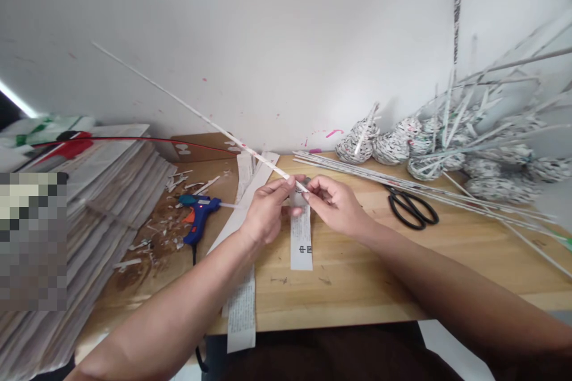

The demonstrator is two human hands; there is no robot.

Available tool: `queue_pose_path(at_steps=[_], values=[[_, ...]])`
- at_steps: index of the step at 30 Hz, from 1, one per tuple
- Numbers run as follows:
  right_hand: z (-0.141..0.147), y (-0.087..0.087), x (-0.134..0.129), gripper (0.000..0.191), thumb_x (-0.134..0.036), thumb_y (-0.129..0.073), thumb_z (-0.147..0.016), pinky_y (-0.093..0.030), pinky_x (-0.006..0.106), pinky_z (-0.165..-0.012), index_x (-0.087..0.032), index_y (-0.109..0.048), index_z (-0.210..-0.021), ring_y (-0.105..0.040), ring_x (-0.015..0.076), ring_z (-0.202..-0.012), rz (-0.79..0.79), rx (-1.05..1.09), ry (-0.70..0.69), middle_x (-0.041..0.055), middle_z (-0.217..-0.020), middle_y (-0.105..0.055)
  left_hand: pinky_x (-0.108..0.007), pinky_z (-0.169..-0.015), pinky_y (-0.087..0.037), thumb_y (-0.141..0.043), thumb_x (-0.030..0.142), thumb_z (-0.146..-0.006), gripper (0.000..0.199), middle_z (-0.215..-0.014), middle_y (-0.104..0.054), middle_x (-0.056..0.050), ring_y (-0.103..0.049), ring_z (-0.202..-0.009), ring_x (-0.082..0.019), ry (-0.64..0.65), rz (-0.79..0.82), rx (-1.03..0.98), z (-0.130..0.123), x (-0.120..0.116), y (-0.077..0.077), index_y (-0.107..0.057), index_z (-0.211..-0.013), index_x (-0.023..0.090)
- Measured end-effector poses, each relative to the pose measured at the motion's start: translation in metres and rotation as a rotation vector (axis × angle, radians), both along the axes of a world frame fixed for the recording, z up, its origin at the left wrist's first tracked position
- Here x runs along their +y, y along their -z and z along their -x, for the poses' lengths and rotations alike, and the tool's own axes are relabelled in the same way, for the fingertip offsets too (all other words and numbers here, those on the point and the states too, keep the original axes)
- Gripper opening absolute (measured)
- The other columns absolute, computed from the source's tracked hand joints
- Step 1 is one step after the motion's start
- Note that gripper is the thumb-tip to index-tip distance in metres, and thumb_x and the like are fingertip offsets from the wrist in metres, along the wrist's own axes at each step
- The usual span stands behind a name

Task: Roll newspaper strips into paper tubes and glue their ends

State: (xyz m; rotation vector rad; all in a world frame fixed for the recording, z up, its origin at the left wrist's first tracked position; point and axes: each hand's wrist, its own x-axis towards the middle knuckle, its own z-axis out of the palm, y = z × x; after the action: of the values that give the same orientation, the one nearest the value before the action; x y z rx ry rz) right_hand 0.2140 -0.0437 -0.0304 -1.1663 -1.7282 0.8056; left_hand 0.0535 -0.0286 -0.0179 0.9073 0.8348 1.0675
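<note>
A long thin rolled newspaper tube [196,112] slants from the upper left down to the middle of the table. My left hand [266,208] is closed on it near its lower end, thumb on top. Right at that end, the fingers of my right hand [336,203] pinch the tube's tip. A printed newspaper strip [301,232] runs down from beneath my fingers toward the table's front; whether it joins the tube is hidden. More long newspaper strips [242,321] lie to the left, partly under my left forearm.
A blue glue gun [202,220] lies left among paper scraps, beside a tall newspaper stack [111,214]. Black-handled scissors [413,209] and a bundle of paper tubes [379,177] lie right. Several woven paper forms [357,141] stand along the wall [286,41], with tubes jutting out.
</note>
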Motion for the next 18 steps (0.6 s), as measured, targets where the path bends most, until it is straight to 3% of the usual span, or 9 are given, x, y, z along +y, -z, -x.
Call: queue_pose_path(at_steps=[7, 13, 18], values=[[0.0039, -0.0020, -0.0059, 0.025, -0.031, -0.048, -0.093, -0.029, 0.024, -0.055, -0.019, -0.047, -0.070, -0.035, 0.0099, -0.057, -0.073, -0.015, 0.045, -0.0044, -0.062, -0.036, -0.016, -0.045, -0.045, -0.073, 0.039, -0.075, 0.034, -0.088, -0.066, -0.006, -0.059, -0.076, -0.012, -0.015, -0.005, -0.028, 0.0007, -0.0005, 0.0011, -0.074, -0.097, 0.014], [0.0000, -0.0056, -0.0014, 0.025, -0.034, -0.047, -0.092, -0.037, 0.023, -0.055, -0.019, -0.052, -0.074, -0.050, 0.0120, -0.061, 0.076, 0.154, 0.013, -0.0013, -0.067, -0.053, -0.015, -0.042, -0.043, -0.071, 0.040, -0.076, 0.034, -0.083, -0.067, -0.006, -0.060, -0.073, -0.013, -0.036, -0.012, 0.019, 0.0025, 0.0046, 0.0033, -0.074, -0.099, 0.015], [0.0009, -0.0061, -0.0040, 0.017, -0.034, -0.059, -0.086, -0.037, 0.023, -0.053, -0.018, -0.060, -0.079, -0.049, 0.0099, -0.055, -0.068, -0.034, 0.087, -0.0013, -0.065, -0.056, -0.016, -0.043, -0.045, -0.072, 0.040, -0.075, 0.034, -0.088, -0.069, -0.007, -0.059, -0.069, -0.012, -0.008, -0.027, 0.065, -0.0002, 0.0012, 0.0028, -0.075, -0.097, 0.015]])
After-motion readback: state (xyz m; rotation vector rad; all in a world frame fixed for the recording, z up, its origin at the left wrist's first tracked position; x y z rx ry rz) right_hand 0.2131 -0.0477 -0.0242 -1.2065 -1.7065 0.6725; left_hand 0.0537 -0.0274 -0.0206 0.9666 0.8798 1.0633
